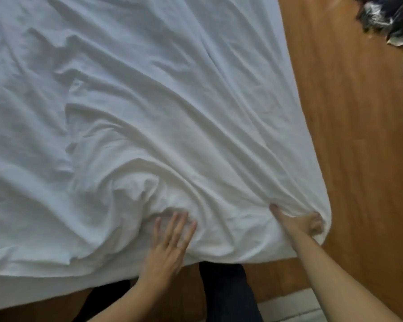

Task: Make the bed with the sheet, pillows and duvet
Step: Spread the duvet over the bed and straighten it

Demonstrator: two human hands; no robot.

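The creased white cotton sheet [149, 101] lies spread over the bed, its near corner bunched by the wooden floor [349, 135]. The right hand [305, 223] has its grip closed on that corner; the left hand [170, 245] presses flat, fingers straight. Sheet-fitting seems underway; next, probably pull the corner taut and tuck it.
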